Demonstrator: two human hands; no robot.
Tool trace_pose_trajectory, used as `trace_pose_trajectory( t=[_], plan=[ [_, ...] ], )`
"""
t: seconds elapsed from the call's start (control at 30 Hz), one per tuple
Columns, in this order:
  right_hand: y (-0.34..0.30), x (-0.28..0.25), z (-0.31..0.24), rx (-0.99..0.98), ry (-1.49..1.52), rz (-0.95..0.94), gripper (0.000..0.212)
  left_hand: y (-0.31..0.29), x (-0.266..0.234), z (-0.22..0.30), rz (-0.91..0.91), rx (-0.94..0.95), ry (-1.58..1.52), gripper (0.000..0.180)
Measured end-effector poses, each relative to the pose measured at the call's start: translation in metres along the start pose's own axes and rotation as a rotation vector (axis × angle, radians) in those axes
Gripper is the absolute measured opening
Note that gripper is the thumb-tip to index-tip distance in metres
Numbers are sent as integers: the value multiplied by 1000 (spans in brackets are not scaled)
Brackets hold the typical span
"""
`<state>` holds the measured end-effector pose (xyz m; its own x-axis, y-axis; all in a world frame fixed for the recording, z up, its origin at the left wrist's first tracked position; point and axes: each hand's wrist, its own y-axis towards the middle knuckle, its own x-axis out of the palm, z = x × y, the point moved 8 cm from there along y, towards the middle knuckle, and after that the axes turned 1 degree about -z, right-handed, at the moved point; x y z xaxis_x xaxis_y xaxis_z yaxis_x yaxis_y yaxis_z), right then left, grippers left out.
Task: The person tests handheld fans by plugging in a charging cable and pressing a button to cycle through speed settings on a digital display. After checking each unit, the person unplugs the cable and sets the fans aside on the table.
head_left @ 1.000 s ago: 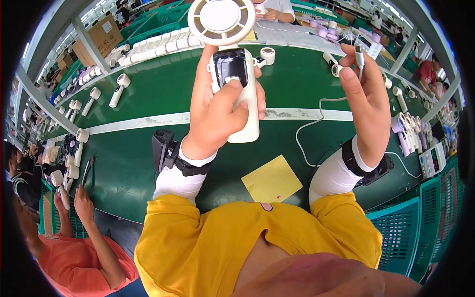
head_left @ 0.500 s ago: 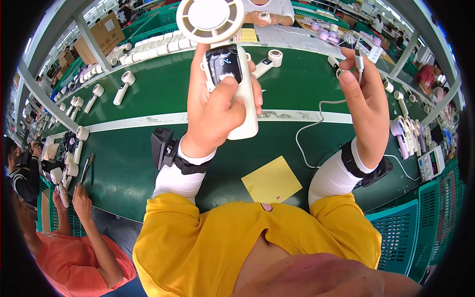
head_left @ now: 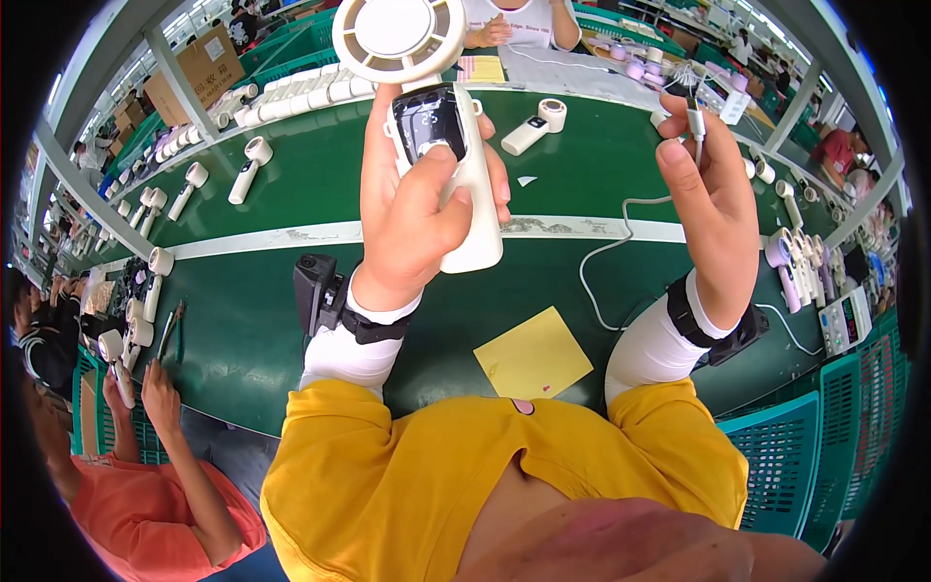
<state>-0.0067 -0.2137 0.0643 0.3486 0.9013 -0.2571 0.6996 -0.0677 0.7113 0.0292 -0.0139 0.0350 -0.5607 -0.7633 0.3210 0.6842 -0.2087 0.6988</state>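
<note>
My left hand (head_left: 405,228) is wrapped round the handle of a cream handheld fan (head_left: 477,228). Its round ringed head tilts up and away, and my thumb presses at the lower edge of the lit dark display. My right hand (head_left: 725,218) is raised with a white charging cable plug (head_left: 695,120) between its fingers, metal end up, apart from the fan. From there the white cord (head_left: 584,274) loops down toward the table. Beyond the held fan, another cream handheld fan (head_left: 535,128) lies on the green belt.
A yellow paper (head_left: 533,353) lies before me. More fans (head_left: 249,173) rest on the green belt (head_left: 320,175). At right stand several upright fans (head_left: 803,262) and a white meter box (head_left: 846,320). A co-worker in an orange shirt (head_left: 160,514) holds a fan at left; another person sits across.
The held fan has moved slightly left, and its display looks different. Fans on the belt have shifted right. The person across has parted their hands. My right hand still holds the plug.
</note>
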Motion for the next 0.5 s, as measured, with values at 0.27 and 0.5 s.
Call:
trace_pose_trajectory(
  t=[0.27, 0.5],
  plan=[
    [18, 31, 40, 143, 32, -136, 30, -4, -7, 10, 10, 47, 30, 76],
    [58, 103, 222, 318, -502, -251, 32, -3, -1, 24, 52, 102, 256, 51]
  ],
)
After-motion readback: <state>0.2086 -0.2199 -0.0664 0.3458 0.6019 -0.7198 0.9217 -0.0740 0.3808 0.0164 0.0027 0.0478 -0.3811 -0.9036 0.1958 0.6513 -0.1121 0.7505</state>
